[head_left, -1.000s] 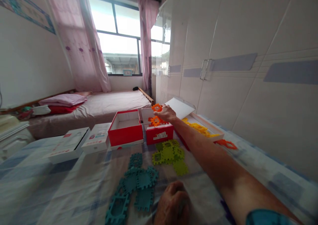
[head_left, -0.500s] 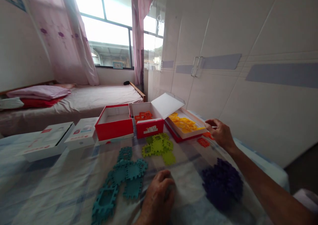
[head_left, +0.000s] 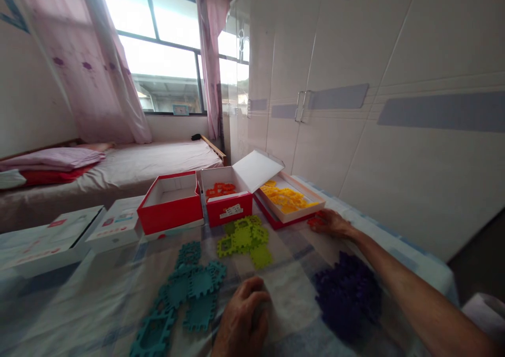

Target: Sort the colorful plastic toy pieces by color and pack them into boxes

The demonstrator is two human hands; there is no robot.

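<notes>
orange pieces (head_left: 314, 223) lie beneath the right hand (head_left: 332, 224) — clamped or loose (partly hidden), i cannot tell

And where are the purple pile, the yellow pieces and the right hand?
Purple pile (head_left: 349, 296), head view: its middle.
Yellow pieces (head_left: 289, 197), head view: heap's middle.
Right hand (head_left: 335, 224), head view: back of hand.

From here I see matt teal notched plastic tiles (head_left: 178, 291) near left, creased blue-and-white checked cloth (head_left: 292, 294) beneath, a smooth red open-topped cardboard box (head_left: 171, 215) beyond, glossy white wardrobe doors (head_left: 335, 146) right.
</notes>
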